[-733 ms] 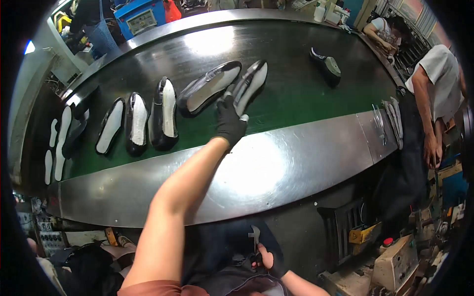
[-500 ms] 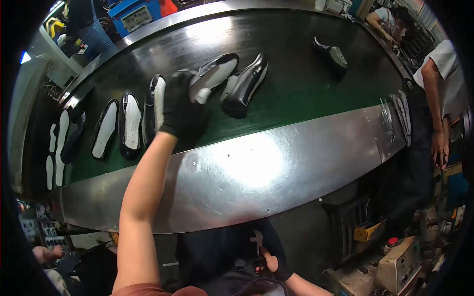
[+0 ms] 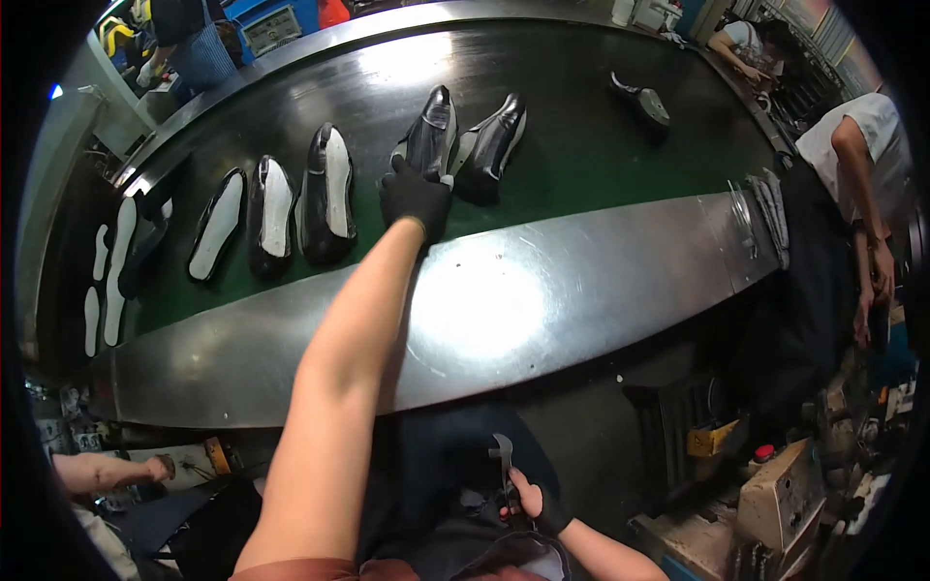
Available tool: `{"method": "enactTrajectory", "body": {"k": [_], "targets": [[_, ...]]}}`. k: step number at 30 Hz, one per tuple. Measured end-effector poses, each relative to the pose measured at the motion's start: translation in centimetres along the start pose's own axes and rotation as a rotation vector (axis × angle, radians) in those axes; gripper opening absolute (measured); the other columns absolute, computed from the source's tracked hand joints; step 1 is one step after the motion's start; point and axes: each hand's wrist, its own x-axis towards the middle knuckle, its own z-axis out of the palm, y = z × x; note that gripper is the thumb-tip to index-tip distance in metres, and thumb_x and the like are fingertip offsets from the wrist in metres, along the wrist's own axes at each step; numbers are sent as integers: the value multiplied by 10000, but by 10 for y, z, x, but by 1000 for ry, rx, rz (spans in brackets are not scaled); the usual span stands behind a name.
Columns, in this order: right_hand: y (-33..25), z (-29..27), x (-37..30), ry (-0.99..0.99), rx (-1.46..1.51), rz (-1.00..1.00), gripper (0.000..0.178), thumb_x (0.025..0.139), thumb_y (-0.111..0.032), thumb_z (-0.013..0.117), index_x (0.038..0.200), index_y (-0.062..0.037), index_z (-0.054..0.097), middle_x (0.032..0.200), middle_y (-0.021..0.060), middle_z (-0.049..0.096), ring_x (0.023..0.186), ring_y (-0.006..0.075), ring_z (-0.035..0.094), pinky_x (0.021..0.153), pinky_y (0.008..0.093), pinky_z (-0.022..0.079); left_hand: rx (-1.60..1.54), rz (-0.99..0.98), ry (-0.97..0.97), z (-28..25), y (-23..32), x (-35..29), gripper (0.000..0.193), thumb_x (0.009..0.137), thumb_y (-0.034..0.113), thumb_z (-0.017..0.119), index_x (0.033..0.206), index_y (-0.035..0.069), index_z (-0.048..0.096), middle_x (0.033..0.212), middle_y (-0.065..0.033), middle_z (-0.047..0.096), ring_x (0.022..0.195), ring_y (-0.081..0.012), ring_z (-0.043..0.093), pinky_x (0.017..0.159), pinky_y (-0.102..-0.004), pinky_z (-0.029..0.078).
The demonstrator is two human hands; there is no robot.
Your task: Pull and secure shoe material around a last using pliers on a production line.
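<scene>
Clasping a black shoe (image 3: 433, 131) that lies beyond the near metal edge of the table (image 3: 601, 271), the left grip (image 3: 415, 201) is beside a second shoe (image 3: 495, 142); before that edge, the right grip (image 3: 528, 497) encloses a hammer (image 3: 504, 453).

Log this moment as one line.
Left hand: touching black shoe | Beside it: another black shoe | Right hand: gripping hammer-like tool | Leftward: three shoes, white undersides up

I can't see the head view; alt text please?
Black-gloved left hand touches the near end of a black shoe on a dark green surface; right hand holds a hammer-like tool. More black shoes lie on both sides.
</scene>
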Motion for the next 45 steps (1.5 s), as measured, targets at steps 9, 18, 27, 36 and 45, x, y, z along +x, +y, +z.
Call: {"method": "enactTrajectory", "body": {"k": [9,18,27,36,45], "targets": [[13,18,-20,93,-50,-225,792,944,-687,371,709,30,613,588,114,605,602,226,671,594,311,541,-729,335,-265,-157,-207,-168,457,918,153,584,1342,-3,513,1184,-90,616,1051,-171,593,908,-318,499],[56,35,-97,198,-100,-359,820,934,-714,332,779,18,667,655,134,650,625,228,646,648,310,525,-964,19,-244,-259,-271,-364,680,673,3,738,1314,24,512,1296,-100,553,1209,-234,535,1061,-382,406],[17,74,-146,232,-273,-546,785,966,-683,280,811,-15,663,688,74,633,664,165,595,659,299,483,-822,416,-543,-173,-176,-328,406,833,78,687,1220,32,571,1214,-70,573,1061,-156,564,946,-315,451],[1,103,-130,-150,-290,-773,442,1075,-337,350,1094,-19,656,999,31,652,887,98,573,836,257,459,-1339,234,-650,-136,-167,-332,650,941,665,436,1068,55,624,1020,-30,620,860,-117,595,776,-284,507],[8,133,-139,175,-483,-1034,286,995,-246,506,863,-11,602,703,131,578,634,262,572,597,386,442,-1237,204,-511,-154,-161,-360,666,970,625,368,1031,20,642,1015,-81,648,1033,-195,576,974,-346,422]]}}
